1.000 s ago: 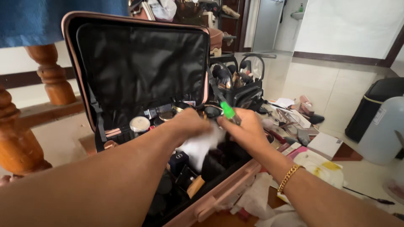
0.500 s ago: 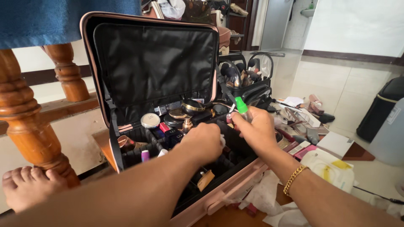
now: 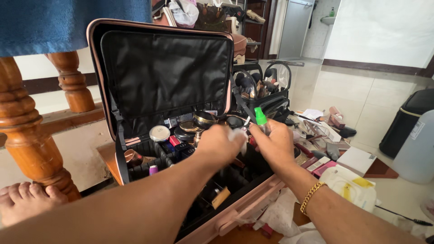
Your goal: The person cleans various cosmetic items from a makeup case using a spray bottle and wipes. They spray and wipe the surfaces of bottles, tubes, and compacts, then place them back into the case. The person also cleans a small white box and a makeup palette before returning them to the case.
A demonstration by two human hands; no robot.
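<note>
- Hands sit closer together than half a second ago: the left hand (image 3: 220,145) has lifted off the case's contents and now meets the right hand (image 3: 273,145) above the open pink makeup case (image 3: 253,204).
- The white tissue (image 3: 237,134), earlier hidden under the left hand, now shows between the two hands, pinched in the left fingertips.
- The green-capped spray bottle (image 3: 261,118) has stayed upright in the right hand, whose fingers are curled shut around its body; only the cap and neck rise above the knuckles.
- Both forearms reach forward from the lower edge, the left crossing diagonally, the right carrying a gold bracelet (image 3: 311,197) at the wrist.
- Beyond the left hand lie round compacts (image 3: 159,133) in the case's compartments; beyond the right hand stands a black brush bag (image 3: 266,92).
- Right of the right wrist lies a white and yellow packet (image 3: 350,186); crumpled paper (image 3: 280,212) lies under the right forearm.
</note>
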